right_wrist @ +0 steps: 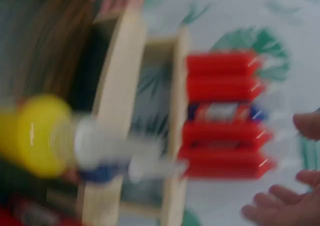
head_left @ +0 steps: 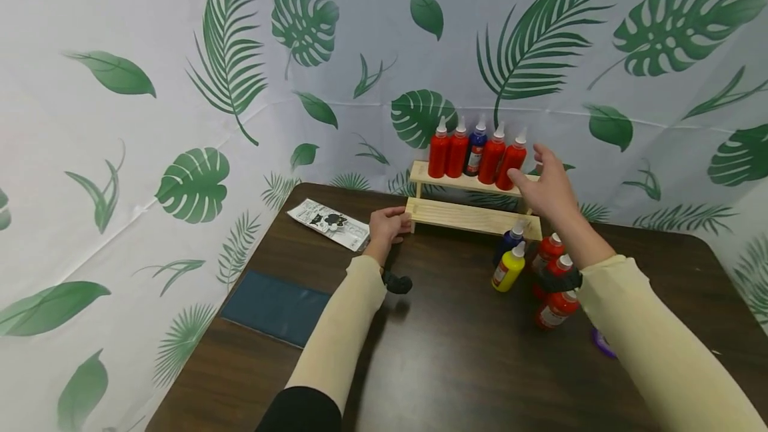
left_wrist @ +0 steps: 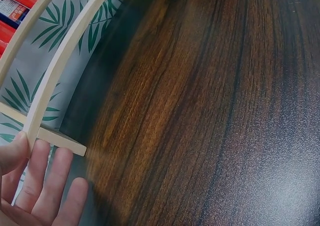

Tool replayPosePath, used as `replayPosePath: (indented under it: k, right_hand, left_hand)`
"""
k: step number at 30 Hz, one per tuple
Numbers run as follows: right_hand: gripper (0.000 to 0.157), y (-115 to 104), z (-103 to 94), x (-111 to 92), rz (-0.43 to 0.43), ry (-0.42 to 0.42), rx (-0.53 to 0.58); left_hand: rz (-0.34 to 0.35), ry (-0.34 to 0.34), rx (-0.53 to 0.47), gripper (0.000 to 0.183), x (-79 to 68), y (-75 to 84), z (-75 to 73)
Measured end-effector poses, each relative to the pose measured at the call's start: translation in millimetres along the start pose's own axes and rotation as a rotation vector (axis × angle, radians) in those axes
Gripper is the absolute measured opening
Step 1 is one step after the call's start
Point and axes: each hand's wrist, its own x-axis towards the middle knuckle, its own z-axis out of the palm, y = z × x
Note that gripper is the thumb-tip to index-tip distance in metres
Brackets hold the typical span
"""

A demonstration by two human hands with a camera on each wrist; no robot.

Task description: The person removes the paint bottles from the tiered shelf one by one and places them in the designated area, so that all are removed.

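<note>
A two-tier wooden rack [head_left: 474,215] stands at the back of the table. My left hand [head_left: 389,224] pinches the left end of its lower board between thumb and fingers; the left wrist view shows the thumb [left_wrist: 14,153] on the board's edge. On the upper tier a row of red squeeze bottles [head_left: 439,155] with white nozzles stands with one dark blue bottle [head_left: 475,153] in the middle. At the row's right end, my right hand [head_left: 551,185] is spread beside the last red bottle [head_left: 512,162], fingers apart and holding nothing. The right wrist view is blurred.
In front of the rack's right end stand a yellow bottle [head_left: 508,269], a dark blue bottle [head_left: 510,240] and several red bottles [head_left: 557,312], partly under my right wrist. A printed packet [head_left: 330,222] and a dark mat [head_left: 276,307] lie left. A purple ring [head_left: 603,344] lies right.
</note>
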Motion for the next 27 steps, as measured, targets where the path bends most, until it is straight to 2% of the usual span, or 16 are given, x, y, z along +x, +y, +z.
replayPosePath:
  k: [5,9,14,22,27]
  right_hand:
    - [0.078,19.7,10.5,27.5,0.022,-0.010,-0.014]
    - [0.074,27.2,15.5,40.6,0.029,-0.057,0.058]
    - [0.064,25.3,20.2,49.2,0.023,-0.073,0.146]
    - [0.059,26.4,35.0,48.8,0.065,0.067,0.126]
    - [0.057,27.6,38.4,45.9,0.054,0.098,0.144]
  left_hand:
    - [-0.001,0.002,0.008,0.019,-2.8,2.3,1.1]
    - [0.000,-0.004,-0.001,0.020,-7.7,4.1,2.3]
    - [0.010,-0.006,-0.021,0.020,-10.3,3.7,3.0]
    - [0.005,-0.006,0.001,0.020,-7.8,3.9,-0.1]
    - [0.005,-0.004,0.007,0.021,-8.6,4.9,-3.0]
